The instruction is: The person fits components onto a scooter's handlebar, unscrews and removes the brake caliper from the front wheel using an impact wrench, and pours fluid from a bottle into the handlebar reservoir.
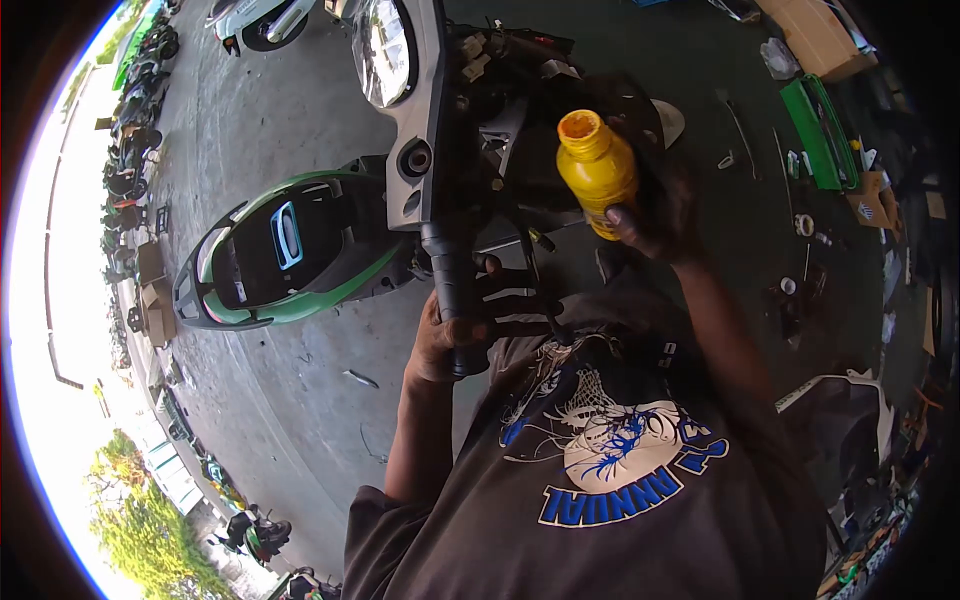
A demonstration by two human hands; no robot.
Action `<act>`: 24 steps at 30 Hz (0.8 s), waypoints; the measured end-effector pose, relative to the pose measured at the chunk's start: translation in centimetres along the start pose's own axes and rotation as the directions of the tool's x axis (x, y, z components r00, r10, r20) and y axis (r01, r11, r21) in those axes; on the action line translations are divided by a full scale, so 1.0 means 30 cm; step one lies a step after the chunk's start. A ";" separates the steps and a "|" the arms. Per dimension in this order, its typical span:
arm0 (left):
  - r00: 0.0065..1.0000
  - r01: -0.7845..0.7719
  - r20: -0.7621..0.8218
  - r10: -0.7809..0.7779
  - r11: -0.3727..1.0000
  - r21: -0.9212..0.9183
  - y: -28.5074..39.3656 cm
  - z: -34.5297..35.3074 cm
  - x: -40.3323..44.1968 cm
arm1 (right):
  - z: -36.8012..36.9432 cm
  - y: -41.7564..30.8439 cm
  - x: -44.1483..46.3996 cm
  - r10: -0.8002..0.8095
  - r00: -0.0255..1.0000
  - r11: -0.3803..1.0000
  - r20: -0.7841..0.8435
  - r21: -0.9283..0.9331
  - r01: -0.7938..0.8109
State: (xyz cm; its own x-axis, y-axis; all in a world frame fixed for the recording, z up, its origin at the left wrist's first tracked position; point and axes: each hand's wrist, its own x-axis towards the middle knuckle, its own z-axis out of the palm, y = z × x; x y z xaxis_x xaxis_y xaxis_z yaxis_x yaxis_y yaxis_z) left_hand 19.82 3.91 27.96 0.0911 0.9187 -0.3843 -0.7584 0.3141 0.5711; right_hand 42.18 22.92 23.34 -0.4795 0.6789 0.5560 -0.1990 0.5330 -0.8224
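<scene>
My left hand [450, 335] is around the black handlebar grip [455, 275] of a partly dismantled scooter. Several of its fingers reach across to the thin brake lever [530, 265] beside the grip. In my right hand [655, 215] is a yellow plastic bottle [597, 170], tilted a little, with its mouth uncapped and facing up. Orange-brown residue shows inside the neck. The headlight [385, 55] sits in a grey front cover [415, 125] just beyond the grip. Dark parts and wiring [490, 60] lie exposed between the cover and the bottle.
A green-edged scooter body [285, 245] with an open storage well stands left on the grey floor [300, 400]. To the right lie a green case [815, 130], a cardboard box [820, 35] and scattered small parts. Parked scooters [130, 170] line the far left.
</scene>
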 end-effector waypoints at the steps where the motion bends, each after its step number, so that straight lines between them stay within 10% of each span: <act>1: 1.000 -0.020 -0.004 0.020 1.000 0.019 0.002 0.000 -0.002 | -0.016 -0.009 -0.020 0.050 0.998 0.999 -0.038 0.019 -0.050; 24: 1.000 0.006 0.006 -0.007 0.995 0.100 0.008 -0.010 -0.002 | -0.222 -0.165 -0.206 0.150 0.923 0.879 -0.355 -0.380 -0.289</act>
State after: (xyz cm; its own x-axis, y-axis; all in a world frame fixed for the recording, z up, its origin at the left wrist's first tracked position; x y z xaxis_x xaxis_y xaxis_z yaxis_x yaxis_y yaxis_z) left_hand 19.44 3.85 27.92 0.1004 0.9180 -0.3836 -0.6894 0.3422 0.6385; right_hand 51.83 19.45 24.77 -0.1692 0.8856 0.4324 0.2885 0.4641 -0.8375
